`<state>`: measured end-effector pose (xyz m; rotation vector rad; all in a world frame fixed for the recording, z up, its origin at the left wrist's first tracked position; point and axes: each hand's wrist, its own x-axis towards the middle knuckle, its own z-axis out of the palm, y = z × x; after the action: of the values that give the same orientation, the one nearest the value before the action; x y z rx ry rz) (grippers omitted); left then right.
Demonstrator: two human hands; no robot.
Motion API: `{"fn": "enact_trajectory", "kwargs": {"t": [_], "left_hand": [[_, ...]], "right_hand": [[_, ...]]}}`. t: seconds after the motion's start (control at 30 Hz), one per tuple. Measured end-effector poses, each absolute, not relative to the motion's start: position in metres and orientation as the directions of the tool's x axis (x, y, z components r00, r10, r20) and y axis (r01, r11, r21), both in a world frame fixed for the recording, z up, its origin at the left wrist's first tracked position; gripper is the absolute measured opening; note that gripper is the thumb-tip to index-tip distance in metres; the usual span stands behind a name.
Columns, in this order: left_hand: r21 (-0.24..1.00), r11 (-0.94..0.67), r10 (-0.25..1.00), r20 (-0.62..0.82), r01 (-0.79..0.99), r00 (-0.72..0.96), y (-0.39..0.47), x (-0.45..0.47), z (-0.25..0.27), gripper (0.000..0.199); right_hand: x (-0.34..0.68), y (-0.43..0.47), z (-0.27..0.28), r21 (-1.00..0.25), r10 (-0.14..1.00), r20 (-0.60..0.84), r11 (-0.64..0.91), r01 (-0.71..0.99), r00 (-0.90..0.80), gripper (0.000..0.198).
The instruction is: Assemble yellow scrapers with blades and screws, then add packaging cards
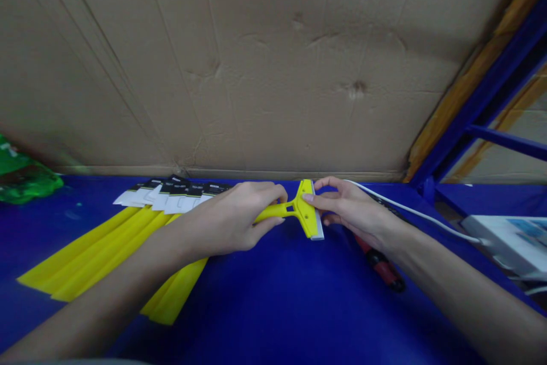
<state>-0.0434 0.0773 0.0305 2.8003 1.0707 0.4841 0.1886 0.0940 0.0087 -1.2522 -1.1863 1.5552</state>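
A yellow scraper (306,214) with a pale blade edge is held above the blue tabletop, its head pointing right. My left hand (239,216) is closed around its handle. At the head, my right hand (348,208) pinches the scraper, thumb on the yellow face and fingers by the blade edge. Beneath my right wrist lies a tool with a red and black handle (387,271), perhaps a screwdriver; its far end is hidden. To the left, several long yellow strips (98,248) fan out, with black and white cards (171,194) at their far ends, partly covered by my left arm.
A cardboard wall (273,69) rises behind the blue table (273,308). A green plastic package (29,177) sits at far left. On the right are a blue metal frame (478,91), a white box-like device (508,242) and a white cable (419,211).
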Motion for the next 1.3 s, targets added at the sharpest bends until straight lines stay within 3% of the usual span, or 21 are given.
{"fn": "enact_trajectory", "kwargs": {"t": [0.17, 0.37, 0.6, 0.87, 0.97, 1.07, 1.17, 1.23, 1.3], "left_hand": [[0.196, -0.767, 0.64, 0.296, 0.611, 0.709, 0.077, -0.043, 0.029, 0.018], [0.178, -0.798, 0.599, 0.327, 0.575, 0.731, 0.076, -0.043, 0.028, 0.02], [0.079, -0.832, 0.551, 0.246, 0.55, 0.798, 0.076, -0.043, 0.029, 0.04], [0.022, -0.865, 0.487, 0.277, 0.501, 0.828, 0.074, -0.044, 0.026, 0.04], [0.041, -0.875, 0.474, 0.281, 0.483, 0.835, 0.075, -0.044, 0.028, 0.04], [0.062, -0.87, 0.486, 0.27, 0.488, 0.831, 0.079, -0.048, 0.031, 0.038], [0.061, -0.855, 0.512, 0.249, 0.514, 0.822, 0.083, -0.053, 0.034, 0.036], [0.069, -0.843, 0.534, 0.229, 0.534, 0.814, 0.085, -0.056, 0.034, 0.036], [0.08, -0.838, 0.545, 0.201, 0.54, 0.814, 0.085, -0.057, 0.035, 0.036]], "right_hand": [[0.192, 0.095, 0.012, -0.966, 0.915, -0.25, -0.259, 0.012, -0.318, 0.008], [0.193, 0.096, 0.015, -0.977, 0.933, -0.215, -0.203, 0.069, -0.288, 0.016], [0.196, 0.093, 0.021, -0.979, 0.925, -0.191, -0.158, 0.126, -0.328, 0.016], [0.197, 0.096, 0.014, -0.979, 0.913, -0.162, -0.101, 0.178, -0.375, 0.015], [0.199, 0.096, 0.016, -0.976, 0.909, -0.18, -0.118, 0.182, -0.376, 0.024], [0.206, 0.098, 0.02, -0.965, 0.906, -0.211, -0.133, 0.226, -0.368, 0.017], [0.215, 0.103, 0.018, -0.89, 0.94, -0.053, 0.107, 0.443, -0.336, 0.004], [0.219, 0.106, 0.013, -0.711, 0.917, 0.095, 0.335, 0.618, -0.388, 0.011], [0.219, 0.108, 0.007, -0.534, 0.868, 0.148, 0.473, 0.701, -0.474, 0.014]]}}
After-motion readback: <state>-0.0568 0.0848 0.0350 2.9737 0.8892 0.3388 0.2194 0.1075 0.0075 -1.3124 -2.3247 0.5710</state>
